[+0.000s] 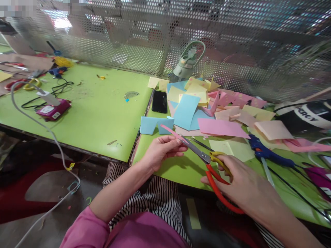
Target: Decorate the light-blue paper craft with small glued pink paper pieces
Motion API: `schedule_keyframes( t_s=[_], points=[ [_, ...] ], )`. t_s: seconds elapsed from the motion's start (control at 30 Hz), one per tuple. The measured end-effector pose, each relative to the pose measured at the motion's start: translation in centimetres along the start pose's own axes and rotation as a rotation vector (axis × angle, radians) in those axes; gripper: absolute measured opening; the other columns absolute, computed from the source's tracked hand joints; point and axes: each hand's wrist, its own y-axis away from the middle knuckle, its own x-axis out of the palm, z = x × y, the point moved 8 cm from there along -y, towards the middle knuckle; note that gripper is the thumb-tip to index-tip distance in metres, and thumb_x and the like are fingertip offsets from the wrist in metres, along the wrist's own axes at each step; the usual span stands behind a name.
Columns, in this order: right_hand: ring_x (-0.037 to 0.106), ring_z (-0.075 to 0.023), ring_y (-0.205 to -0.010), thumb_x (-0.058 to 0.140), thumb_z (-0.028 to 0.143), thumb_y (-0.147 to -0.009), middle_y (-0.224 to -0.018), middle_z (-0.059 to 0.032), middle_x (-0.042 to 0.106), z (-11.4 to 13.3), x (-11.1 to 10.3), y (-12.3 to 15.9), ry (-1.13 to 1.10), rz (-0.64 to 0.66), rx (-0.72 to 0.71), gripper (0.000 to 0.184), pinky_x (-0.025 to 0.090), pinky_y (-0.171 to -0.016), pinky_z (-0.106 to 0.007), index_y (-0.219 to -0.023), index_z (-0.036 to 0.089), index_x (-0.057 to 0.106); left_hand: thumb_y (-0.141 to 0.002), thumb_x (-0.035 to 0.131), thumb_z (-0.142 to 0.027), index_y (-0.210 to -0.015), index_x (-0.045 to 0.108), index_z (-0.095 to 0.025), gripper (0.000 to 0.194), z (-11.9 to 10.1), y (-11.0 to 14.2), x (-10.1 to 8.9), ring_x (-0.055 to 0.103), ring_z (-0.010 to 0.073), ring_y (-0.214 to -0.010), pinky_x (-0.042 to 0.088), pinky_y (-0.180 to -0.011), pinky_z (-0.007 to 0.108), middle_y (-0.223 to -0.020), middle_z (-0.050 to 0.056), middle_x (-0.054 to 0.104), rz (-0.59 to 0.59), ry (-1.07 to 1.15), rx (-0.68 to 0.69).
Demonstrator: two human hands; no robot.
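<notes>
Over the front edge of the green table, my left hand (pixel 168 150) pinches a narrow pink paper strip (pixel 169 129) between thumb and fingers. My right hand (pixel 238 179) grips scissors (pixel 204 156) with one yellow and one red handle. Their blades are parted, and the upper blade's tip reaches the strip beside my left fingertips. Just beyond my left hand stands a folded light blue paper (pixel 148 125) with a notch in its lower edge. A pink paper sheet (pixel 222 127) and a blue sheet (pixel 186 112) lie past the scissors.
A black phone (pixel 159 101) and a pale green bottle (pixel 184 65) stand or lie behind, near a perforated metal panel (pixel 116 41). On the right rests a blue glue gun (pixel 269 153) with cables. A purple power strip (pixel 54 109) sits at left.
</notes>
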Motion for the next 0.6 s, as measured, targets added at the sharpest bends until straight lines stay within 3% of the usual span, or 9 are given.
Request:
schedule_keyframes(
  t_s=[0.2, 0.6],
  points=[
    [0.070, -0.0331, -0.077, 0.042, 0.077, -0.079, -0.088, -0.0138, 0.073, 0.05, -0.27, -0.08, -0.005, -0.036, -0.019, 0.058, 0.052, -0.059, -0.041, -0.094, 0.023, 0.059, -0.077, 0.077, -0.017, -0.076, 0.073, -0.012, 0.006, -0.08, -0.07, 0.08, 0.071, 0.0104, -0.067, 0.056, -0.065, 0.020, -0.074, 0.004, 0.076, 0.027, 0.010, 0.018],
    [0.070, -0.0343, -0.075, 0.045, 0.077, -0.078, -0.089, -0.0132, 0.073, -0.16, -0.26, 0.00, -0.053, -0.040, -0.027, 0.056, 0.052, -0.057, -0.043, -0.092, 0.025, 0.059, -0.077, 0.076, -0.015, -0.076, 0.073, -0.013, 0.004, -0.16, 0.00, 0.20, 0.071, 0.0103, -0.067, 0.056, -0.065, 0.020, -0.074, 0.003, 0.076, 0.014, 0.010, 0.021]
  ],
)
